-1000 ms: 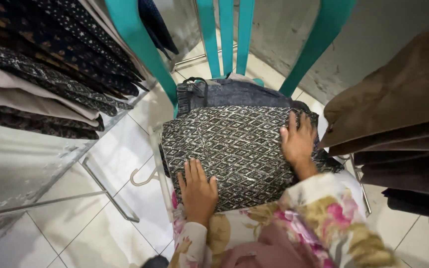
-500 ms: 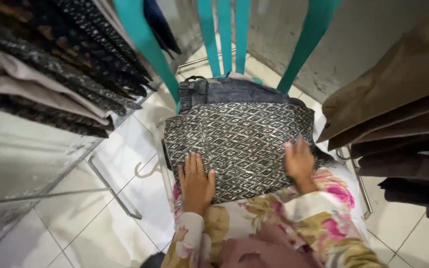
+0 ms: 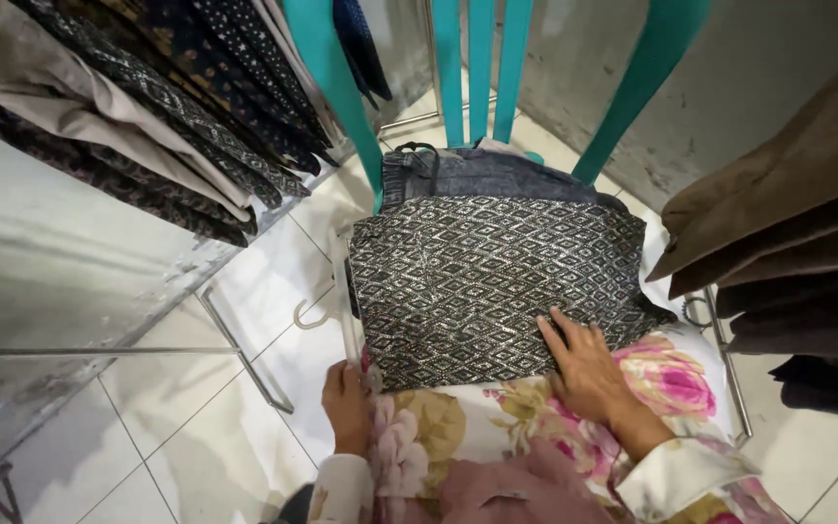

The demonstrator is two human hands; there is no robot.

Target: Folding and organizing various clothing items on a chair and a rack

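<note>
A folded grey cloth with a diamond pattern (image 3: 482,281) is seen lying on the seat of a teal plastic chair (image 3: 482,58), on top of a folded dark denim garment (image 3: 482,175) and just above a floral fabric (image 3: 497,427) spread across the person's lap. The right hand (image 3: 589,364) is laid flat on the cloth's near right corner with the fingers spread open, while the left hand (image 3: 346,403) is closed on the cloth's near left edge. Patterned garments (image 3: 138,107) are hung to the left and brown ones (image 3: 788,213) to the right, above a white tiled floor (image 3: 186,427).
</note>
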